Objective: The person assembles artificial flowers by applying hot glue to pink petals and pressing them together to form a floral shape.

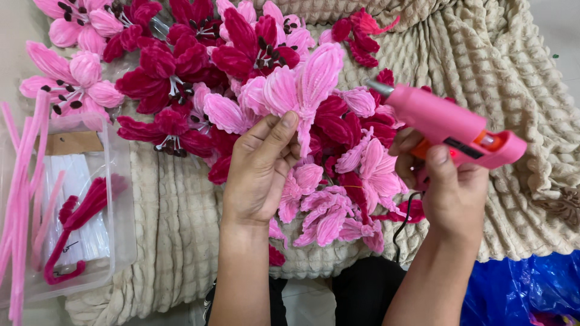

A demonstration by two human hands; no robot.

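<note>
My left hand [261,169] pinches a light pink fuzzy flower petal cluster [297,87] made of pipe cleaners and holds it upright over the pile. My right hand [444,181] grips a pink glue gun [450,127] by its handle. The gun's metal nozzle [379,87] points left, a short way right of the held petals and not touching them. Beneath both hands lie loose pink petals [329,211] and dark red petals.
Several finished pink and dark red pipe-cleaner flowers [163,72] lie on a beige ribbed blanket [501,66]. A clear plastic box [72,211] at left holds pipe cleaners and white sticks. Blue plastic [525,290] sits at lower right. The gun's black cord [403,220] hangs down.
</note>
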